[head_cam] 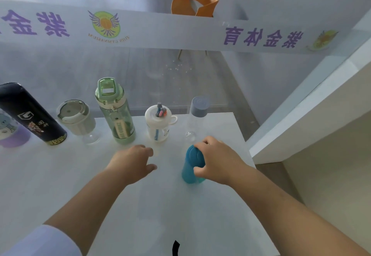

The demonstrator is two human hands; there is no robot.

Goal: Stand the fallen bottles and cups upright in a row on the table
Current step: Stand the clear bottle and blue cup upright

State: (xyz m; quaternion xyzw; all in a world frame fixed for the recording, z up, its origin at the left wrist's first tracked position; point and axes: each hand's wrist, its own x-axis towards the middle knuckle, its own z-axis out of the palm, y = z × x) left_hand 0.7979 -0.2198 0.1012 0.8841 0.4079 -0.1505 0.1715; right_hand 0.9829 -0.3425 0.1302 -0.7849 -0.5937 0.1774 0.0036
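A row of upright vessels stands along the far edge of the white table (pixel 60 175): a purple cup (pixel 12 135) at the far left, a black flask (pixel 30 115), a grey-lidded goblet cup (pixel 77 119), a green bottle (pixel 115 113), a small white-lidded straw cup (pixel 159 124) and a clear bottle with a grey cap (pixel 195 119). In front of the clear bottle a blue bottle (pixel 189 167) stands upright, with my right hand (pixel 216 161) gripping its top. My left hand (pixel 134 161) hovers empty over the table, fingers loosely curled, just before the straw cup.
A glass partition with purple lettering and a round emblem (pixel 105 24) rises behind the table. An orange chair (pixel 195 1) stands beyond it. A white ledge (pixel 301 115) runs along the right, close to the table's right edge. A black strap (pixel 175 247) shows at the bottom.
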